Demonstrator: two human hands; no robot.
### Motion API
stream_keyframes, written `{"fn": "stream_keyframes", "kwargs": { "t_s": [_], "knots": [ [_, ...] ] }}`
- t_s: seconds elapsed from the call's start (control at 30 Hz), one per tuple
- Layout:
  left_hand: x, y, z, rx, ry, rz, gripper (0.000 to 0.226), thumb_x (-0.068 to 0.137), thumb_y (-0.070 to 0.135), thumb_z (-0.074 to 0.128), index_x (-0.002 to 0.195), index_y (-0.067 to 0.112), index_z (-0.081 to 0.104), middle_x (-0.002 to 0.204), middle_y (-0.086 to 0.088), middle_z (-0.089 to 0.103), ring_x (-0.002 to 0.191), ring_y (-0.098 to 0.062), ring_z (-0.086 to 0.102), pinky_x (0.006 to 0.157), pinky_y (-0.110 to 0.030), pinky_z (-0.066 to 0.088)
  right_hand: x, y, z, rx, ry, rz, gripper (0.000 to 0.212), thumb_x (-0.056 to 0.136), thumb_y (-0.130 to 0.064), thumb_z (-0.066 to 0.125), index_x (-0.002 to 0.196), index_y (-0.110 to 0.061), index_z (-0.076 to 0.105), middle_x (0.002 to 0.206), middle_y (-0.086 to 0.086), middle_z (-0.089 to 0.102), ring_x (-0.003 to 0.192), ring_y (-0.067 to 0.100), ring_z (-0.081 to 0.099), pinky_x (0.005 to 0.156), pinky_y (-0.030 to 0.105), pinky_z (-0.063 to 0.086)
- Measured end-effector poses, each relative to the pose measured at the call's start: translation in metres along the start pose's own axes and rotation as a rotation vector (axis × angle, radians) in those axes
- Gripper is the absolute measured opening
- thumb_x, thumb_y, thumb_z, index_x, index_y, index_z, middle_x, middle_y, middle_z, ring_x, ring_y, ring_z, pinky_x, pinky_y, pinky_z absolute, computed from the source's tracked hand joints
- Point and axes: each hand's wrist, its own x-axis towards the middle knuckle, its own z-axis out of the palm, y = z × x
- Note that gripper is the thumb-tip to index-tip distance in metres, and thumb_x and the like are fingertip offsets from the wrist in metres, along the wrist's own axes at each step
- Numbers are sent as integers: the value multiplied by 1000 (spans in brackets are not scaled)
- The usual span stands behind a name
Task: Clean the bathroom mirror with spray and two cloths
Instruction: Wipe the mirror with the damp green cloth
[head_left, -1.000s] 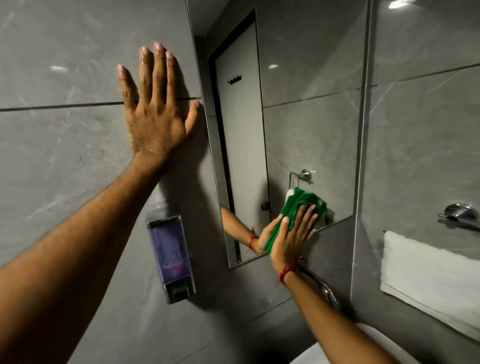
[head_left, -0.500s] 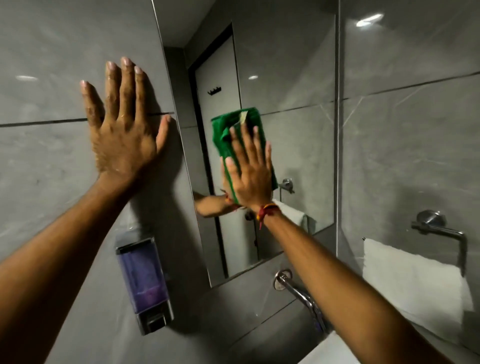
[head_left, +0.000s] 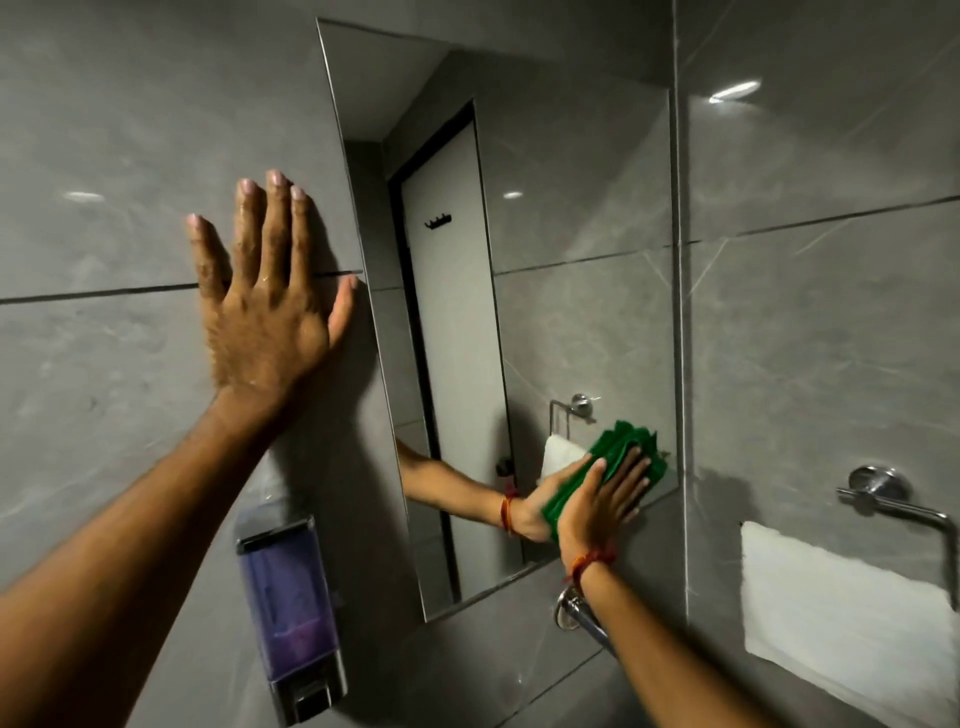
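The tall bathroom mirror (head_left: 545, 260) is set into the grey tiled wall. My right hand (head_left: 602, 499) lies flat on a folded green cloth (head_left: 631, 447) and presses it against the mirror's lower right corner. Its reflection shows in the glass just to the left. My left hand (head_left: 265, 306) rests flat on the wall tile left of the mirror, fingers spread, holding nothing. No spray bottle or second cloth is in view.
A wall-mounted soap dispenser (head_left: 288, 613) with purple liquid hangs below my left hand. A chrome tap (head_left: 576, 613) juts out under the mirror. At the right, a white towel (head_left: 841, 618) hangs from a chrome towel ring (head_left: 883, 493).
My right hand has slid the green cloth down from the mirror's upper middle to its lower right corner. My left hand has stayed on the wall.
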Motion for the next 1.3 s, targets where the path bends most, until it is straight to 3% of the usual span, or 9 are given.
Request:
{"fn": "stream_keyframes", "kwargs": {
  "t_s": [0.1,0.43,0.6,0.77,0.83,1.0,1.13,1.23,1.3],
  "knots": [
    [0,1,-3,11,-6,-4,84,102,67,16,165,15,-2,175,-7,-2,162,-27,1,128,-62,9,-4,-46,7,72,51,-27,59,110,-34,25,163,-14,11,173,6,3,161,22,2,129,42,2],
    [-1,2,-6,28,-27,-26,79,104,61,16,166,13,5,175,-8,0,163,-26,0,129,-59,3,63,-302,25,-99,82,-787,63,107,-47,19,164,-22,9,173,3,4,161,24,2,128,55,6],
    [-3,3,-10,24,-28,-19,69,108,46,19,165,12,4,175,-7,3,163,-26,2,129,-59,6,-12,-279,54,-248,102,-1323,66,105,-54,20,163,-23,19,172,4,14,160,26,10,128,56,9],
    [-2,4,-17,9,-79,-20,67,108,43,21,166,12,6,175,-8,5,162,-27,5,130,-58,7,-21,-183,51,-312,15,-1537,70,105,-54,32,163,-20,16,172,2,16,160,23,9,128,55,10],
    [-1,5,-23,9,-119,-29,67,108,44,22,166,13,6,175,-7,4,162,-26,5,130,-56,7,-14,-153,45,-253,2,-1386,65,107,-46,29,163,-18,17,172,0,13,160,21,9,130,48,3],
    [-19,14,-51,-35,-290,-23,69,107,38,35,166,15,7,175,-5,1,162,-23,0,131,-55,4,-11,-76,27,209,60,-350,57,108,-26,34,160,-7,26,169,15,23,158,31,19,127,54,18],
    [-59,40,-80,-161,-488,5,74,104,38,40,166,13,8,175,-8,5,162,-23,3,132,-53,2,-61,-18,13,529,-36,80,60,107,-27,37,161,-4,22,168,20,22,155,36,24,126,48,21],
    [-99,68,-104,-420,-584,33,70,103,31,46,164,11,18,171,-12,23,160,-27,20,131,-45,15,-112,11,-4,858,-178,630,58,106,-44,40,155,-13,38,160,14,40,140,32,47,120,40,34],
    [-136,83,-120,-643,-709,-5,63,104,30,48,162,14,28,164,-13,40,151,-30,39,125,-42,32,-158,44,-39,1052,-372,762,50,103,-46,43,144,-20,53,147,10,56,119,26,62,107,41,45]
  ]
}}
